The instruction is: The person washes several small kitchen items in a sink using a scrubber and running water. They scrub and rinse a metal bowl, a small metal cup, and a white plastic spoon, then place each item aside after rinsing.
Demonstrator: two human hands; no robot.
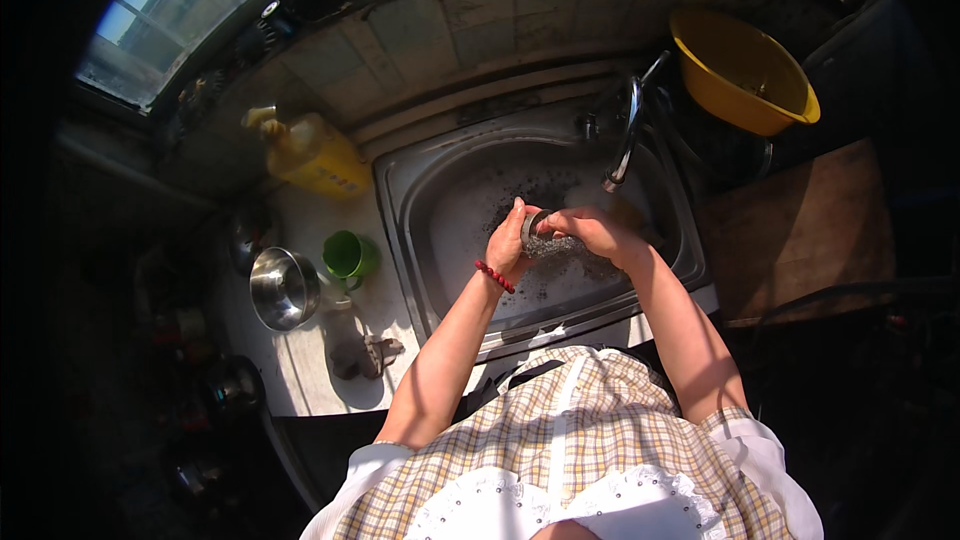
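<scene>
Over the stainless steel sink (pixel 450 232), my left hand (pixel 511 236) holds a small round metal piece (pixel 531 222) with a ring-like rim. A red bead bracelet (pixel 495 277) circles the left wrist. The fingers of my right hand (pixel 592 231) touch that rim. Beneath them is a silvery, coarse mass that looks like a wire scourer (pixel 556 246), partly covered by the right hand. Dark specks (pixel 536 286) lie scattered over the basin floor around both hands. The curved chrome faucet (pixel 628 131) ends just above my right hand; whether water runs is unclear.
Left of the sink stand a yellow jug (pixel 319 157), a green cup (pixel 349 253) and a steel bowl (pixel 284 289), near a crumpled brown cloth-like thing (pixel 364 355). To the right are a yellow plastic basin (pixel 739 75) and a brown wooden board (pixel 810 232). A tiled wall (pixel 480 30) rises behind.
</scene>
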